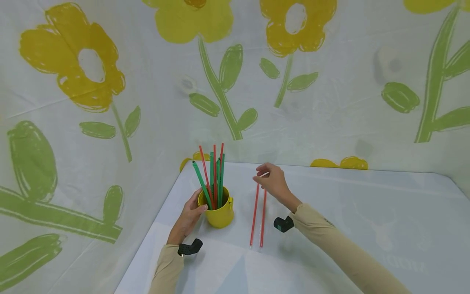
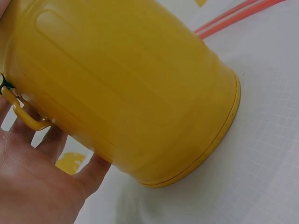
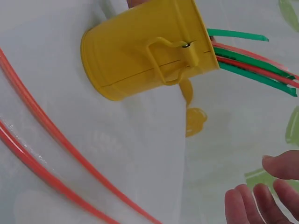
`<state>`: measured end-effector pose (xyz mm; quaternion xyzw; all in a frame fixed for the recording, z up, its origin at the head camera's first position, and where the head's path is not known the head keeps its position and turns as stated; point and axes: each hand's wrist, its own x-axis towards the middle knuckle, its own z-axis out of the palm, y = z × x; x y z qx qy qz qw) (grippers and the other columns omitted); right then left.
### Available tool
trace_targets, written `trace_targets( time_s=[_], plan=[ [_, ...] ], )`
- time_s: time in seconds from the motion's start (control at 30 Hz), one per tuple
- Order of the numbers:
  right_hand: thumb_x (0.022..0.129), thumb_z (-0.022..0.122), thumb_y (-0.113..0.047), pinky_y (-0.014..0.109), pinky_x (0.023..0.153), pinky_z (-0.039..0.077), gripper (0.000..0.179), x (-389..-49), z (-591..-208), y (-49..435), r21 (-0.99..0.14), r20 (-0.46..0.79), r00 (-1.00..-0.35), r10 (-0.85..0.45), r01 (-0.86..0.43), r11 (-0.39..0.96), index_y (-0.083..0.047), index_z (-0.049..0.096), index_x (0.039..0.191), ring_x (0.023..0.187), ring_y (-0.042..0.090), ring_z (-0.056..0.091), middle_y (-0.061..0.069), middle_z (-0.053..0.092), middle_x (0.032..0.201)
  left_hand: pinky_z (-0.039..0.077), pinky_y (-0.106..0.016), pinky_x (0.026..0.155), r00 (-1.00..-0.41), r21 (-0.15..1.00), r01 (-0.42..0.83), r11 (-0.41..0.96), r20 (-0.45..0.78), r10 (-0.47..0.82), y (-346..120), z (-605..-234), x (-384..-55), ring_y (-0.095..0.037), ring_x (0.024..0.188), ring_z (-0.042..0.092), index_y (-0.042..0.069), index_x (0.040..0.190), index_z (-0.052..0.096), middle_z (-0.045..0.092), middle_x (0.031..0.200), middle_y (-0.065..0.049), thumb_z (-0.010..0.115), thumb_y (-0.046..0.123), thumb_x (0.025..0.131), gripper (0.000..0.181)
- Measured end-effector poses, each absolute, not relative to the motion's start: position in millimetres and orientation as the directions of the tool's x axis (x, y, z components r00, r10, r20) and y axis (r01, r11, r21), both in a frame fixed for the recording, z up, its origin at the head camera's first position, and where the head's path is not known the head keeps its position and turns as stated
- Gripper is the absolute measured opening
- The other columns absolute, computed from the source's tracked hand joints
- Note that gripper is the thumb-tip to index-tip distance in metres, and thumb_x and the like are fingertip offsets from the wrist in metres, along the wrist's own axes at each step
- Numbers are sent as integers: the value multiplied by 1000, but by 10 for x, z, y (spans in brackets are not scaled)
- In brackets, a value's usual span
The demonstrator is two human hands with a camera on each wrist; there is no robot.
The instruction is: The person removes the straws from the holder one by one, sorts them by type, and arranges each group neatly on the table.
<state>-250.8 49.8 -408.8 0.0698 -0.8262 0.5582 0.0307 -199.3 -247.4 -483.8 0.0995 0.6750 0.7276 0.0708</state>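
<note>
A small yellow metal bucket (image 1: 220, 218) stands on the table, holding several red straws (image 1: 214, 163) and green straws (image 1: 200, 179). My left hand (image 1: 189, 214) grips its left side, thumb at the near rim and fingers around the far side. In the left wrist view, the fingers (image 2: 96, 172) reach behind the bucket wall (image 2: 126, 88). Two more red straws (image 1: 263, 220) lie side by side to the bucket's right. Over their far ends is my right hand (image 1: 275, 181), fingers bent and thumb apart. The right wrist view shows nothing between thumb and fingers (image 3: 254, 205).
The white table (image 1: 367, 212) ends close behind the bucket and both hands. A hanging cloth (image 1: 330, 122) printed with flowers rises along the back and left side. Each wrist carries a black camera, such as the right one (image 1: 283, 224).
</note>
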Motion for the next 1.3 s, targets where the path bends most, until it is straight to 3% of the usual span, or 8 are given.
trace_targets(
  time_s=[0.17,0.8,1.3],
  plan=[
    [81,72,-10,30,64,55,28,-2485,-3973,413,-919,140,-985,-97,-166,358,-3,62,106,80,22,62,10,63,96,33,-25,104,-972,997,17,-78,35,231,-2504,-4836,-1982,-24,133,26,18,148,28,28,150,-5,56,10,88,67],
    [82,72,-11,28,64,55,27,-2484,-3756,219,-920,184,-977,-107,-210,331,-5,61,106,79,20,62,8,63,95,25,-37,110,-972,998,14,-63,29,234,-2506,-4827,-1979,-24,133,27,18,148,28,29,150,-5,56,10,88,67],
    [81,72,-7,28,62,55,26,-2512,-3665,-4,-923,247,-963,-108,-268,276,-3,62,104,76,20,63,9,62,90,32,-24,104,-964,996,30,-87,52,261,-2494,-4849,-2000,-24,134,26,16,148,28,28,151,-6,54,7,89,65]
  ],
)
